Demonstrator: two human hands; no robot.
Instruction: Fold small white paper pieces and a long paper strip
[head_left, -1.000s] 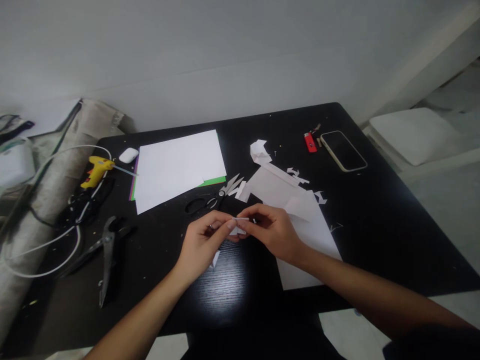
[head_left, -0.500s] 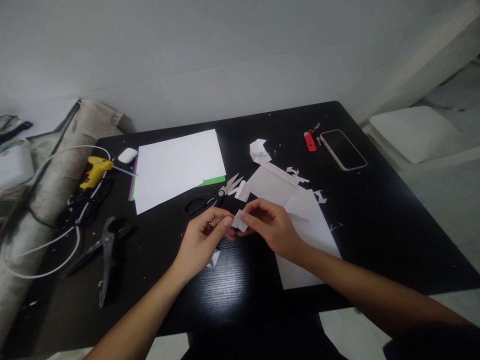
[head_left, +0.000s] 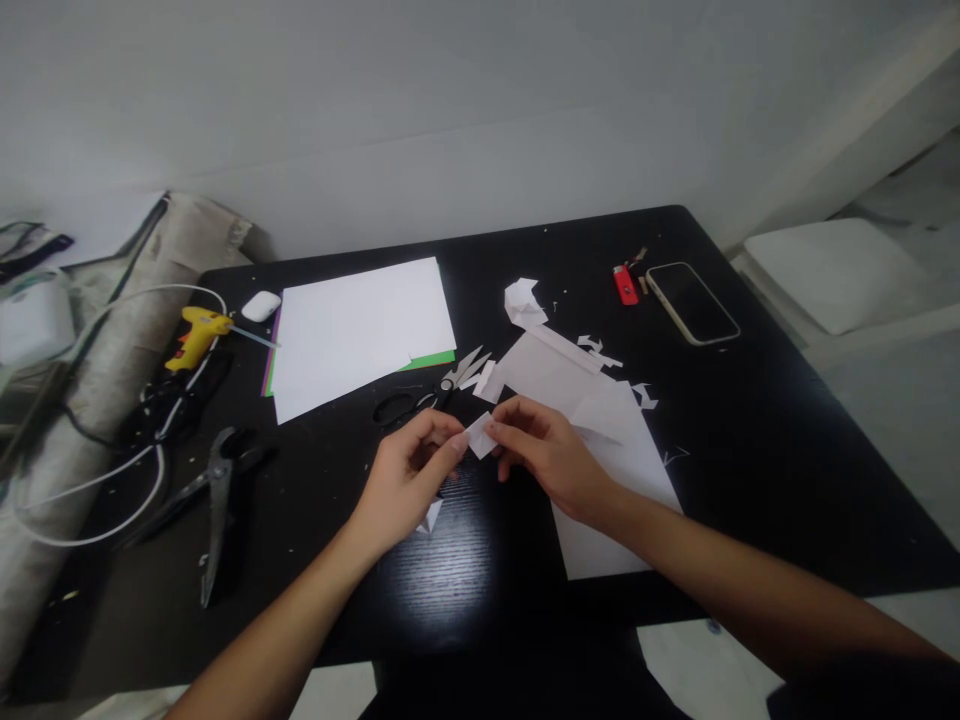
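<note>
A small folded piece of white paper [head_left: 480,437] is pinched between both hands above the black table [head_left: 757,480]. My left hand [head_left: 409,470] grips its left corner with thumb and fingers. On the opposite side, my right hand [head_left: 551,455] has thumb and fingertips closed on the paper. Below my left hand lies another small folded paper [head_left: 430,517], partly hidden by the hand. Scissors [head_left: 431,390] with black handles rest just beyond, blades apart. White sheets [head_left: 615,530] lie under my right forearm, with cut scraps [head_left: 592,348] and a crumpled paper piece [head_left: 523,302] beyond.
A stack of white paper [head_left: 360,335] over coloured sheets lies at the back left. Left of it are a yellow glue gun [head_left: 196,337], a white earbud case [head_left: 261,306], a looped white cable [head_left: 161,480] and pliers [head_left: 217,500]. A red lighter [head_left: 624,286] and a phone [head_left: 694,303] are at right.
The small folded paper has turned slightly and shows a flatter face. The fingers of both hands have shifted a little on it. The whole view has moved slightly.
</note>
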